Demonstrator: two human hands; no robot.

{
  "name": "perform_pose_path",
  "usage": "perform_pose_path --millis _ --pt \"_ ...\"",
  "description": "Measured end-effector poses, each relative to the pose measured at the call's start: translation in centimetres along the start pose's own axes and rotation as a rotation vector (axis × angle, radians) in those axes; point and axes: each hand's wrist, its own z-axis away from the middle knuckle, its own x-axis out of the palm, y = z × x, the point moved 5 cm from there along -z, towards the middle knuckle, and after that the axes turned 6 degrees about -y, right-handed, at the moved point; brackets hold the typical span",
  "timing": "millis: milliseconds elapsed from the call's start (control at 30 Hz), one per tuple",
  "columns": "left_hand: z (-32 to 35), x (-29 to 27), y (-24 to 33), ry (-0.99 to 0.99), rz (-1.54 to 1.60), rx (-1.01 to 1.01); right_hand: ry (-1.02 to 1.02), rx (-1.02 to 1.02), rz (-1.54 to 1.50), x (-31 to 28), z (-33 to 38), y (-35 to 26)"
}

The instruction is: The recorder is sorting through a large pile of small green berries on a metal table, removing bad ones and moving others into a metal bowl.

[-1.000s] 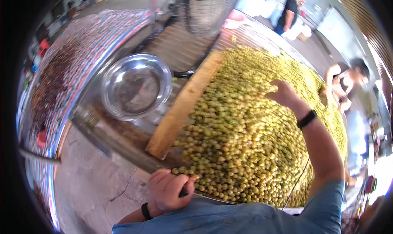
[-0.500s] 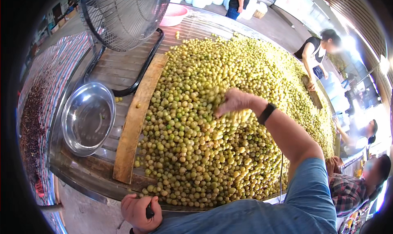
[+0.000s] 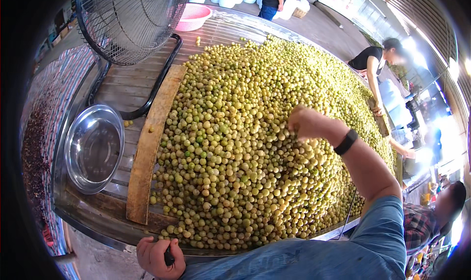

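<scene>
A broad heap of small round yellow-green fruits [image 3: 221,152], resembling Indian gooseberries, covers most of a ribbed metal table [image 3: 128,81]. Over the middle of the heap is my right hand [image 3: 310,124], with a dark band on its wrist. Its fingers curl down toward the fruits and are blurred, so anything in them is hidden. Low at the table's near edge, my left hand [image 3: 158,259] is closed around a small black object [image 3: 169,256], mostly covered by the fingers.
A wooden board [image 3: 156,147] borders the heap's left side. Beyond it stand a shiny metal basin [image 3: 94,149] and a large black fan [image 3: 132,22]. A pink plastic basket [image 3: 193,17] sits at the back. A co-worker [image 3: 371,62] leans over the right side beside another board [image 3: 381,120].
My right hand has moved right across the heap. My left hand keeps its grip on the black object. The view has shifted slightly, and a co-worker's arm now reaches in at the right.
</scene>
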Motion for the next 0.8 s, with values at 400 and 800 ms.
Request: perform_pose_path --millis 400,800 --pt "0.0 0.0 -0.1 -0.031 -0.035 -0.017 0.681 0.107 0.249 -8.4 -11.7 2.0" --pt "-0.3 -0.1 0.2 0.018 -0.031 -0.001 0.415 0.377 0.109 -6.7 -12.1 2.1"
